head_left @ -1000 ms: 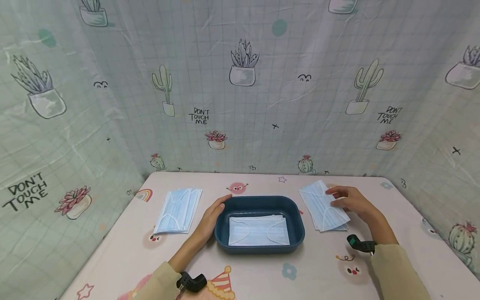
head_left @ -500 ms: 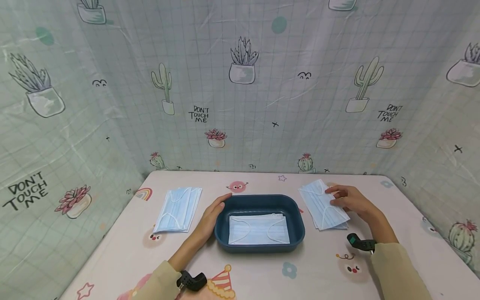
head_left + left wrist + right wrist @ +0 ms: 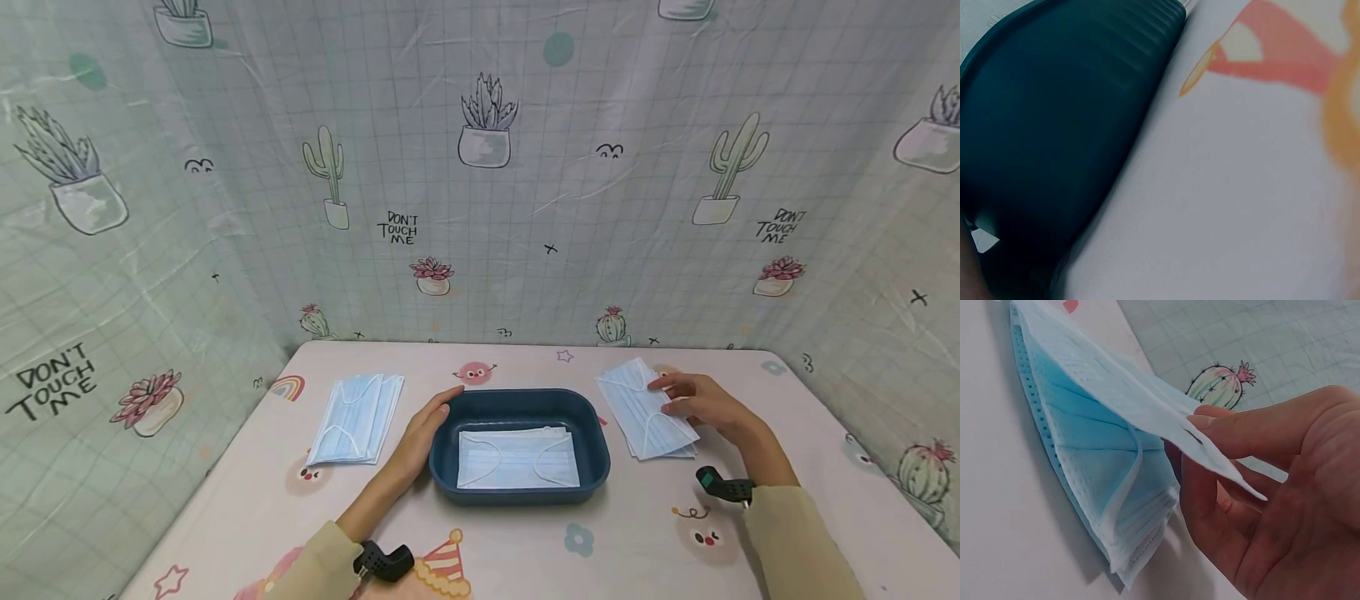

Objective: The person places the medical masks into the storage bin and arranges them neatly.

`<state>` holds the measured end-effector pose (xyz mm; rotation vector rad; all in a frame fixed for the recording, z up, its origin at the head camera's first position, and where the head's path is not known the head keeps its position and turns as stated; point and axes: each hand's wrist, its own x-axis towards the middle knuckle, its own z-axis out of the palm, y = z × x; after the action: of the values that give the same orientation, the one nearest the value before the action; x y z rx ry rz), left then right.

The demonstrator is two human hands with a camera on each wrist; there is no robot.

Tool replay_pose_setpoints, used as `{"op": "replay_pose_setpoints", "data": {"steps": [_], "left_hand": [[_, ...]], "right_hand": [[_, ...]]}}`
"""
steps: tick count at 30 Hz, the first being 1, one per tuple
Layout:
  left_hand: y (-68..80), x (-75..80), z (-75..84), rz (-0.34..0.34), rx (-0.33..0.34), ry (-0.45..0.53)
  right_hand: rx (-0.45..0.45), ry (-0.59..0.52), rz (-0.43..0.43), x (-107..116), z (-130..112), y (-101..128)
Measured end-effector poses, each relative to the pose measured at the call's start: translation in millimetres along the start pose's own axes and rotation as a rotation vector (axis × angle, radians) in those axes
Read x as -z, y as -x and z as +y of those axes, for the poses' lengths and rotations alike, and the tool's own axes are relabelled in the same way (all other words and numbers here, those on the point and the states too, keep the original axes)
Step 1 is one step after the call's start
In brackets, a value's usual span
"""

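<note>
A dark blue rectangular basin stands mid-table with light blue face masks lying flat inside. My left hand rests along its left wall, fingers fairly straight near the far left corner; the left wrist view shows mostly the basin's outer side. To the right lies a small stack of face masks. There my right hand pinches the edge of the top face mask between thumb and fingers. In the right wrist view that edge is lifted off the masks beneath.
Another stack of face masks lies on the table left of the basin. A printed cloth covers the table. Behind and at the sides hangs a patterned curtain.
Both hands stay almost where they were. The right hand keeps its pinch on the mask, with only a tiny shift. The head view has tilted very slightly.
</note>
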<state>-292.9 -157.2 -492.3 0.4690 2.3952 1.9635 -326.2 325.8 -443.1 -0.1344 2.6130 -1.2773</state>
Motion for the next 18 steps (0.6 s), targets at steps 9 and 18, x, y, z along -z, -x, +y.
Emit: {"op": "replay_pose_setpoints", "data": {"steps": [9,18], "left_hand": [[-0.7,-0.1,-0.2,-0.004,0.001,-0.007],[-1.1,0.4,-0.1,-0.009,0.009,-0.006]], "right_hand": [[0.011,0.011,-0.025,0.6,-0.9,-0.3],[0.047,0.006,-0.021,2.2,-1.3,-1.6]]}}
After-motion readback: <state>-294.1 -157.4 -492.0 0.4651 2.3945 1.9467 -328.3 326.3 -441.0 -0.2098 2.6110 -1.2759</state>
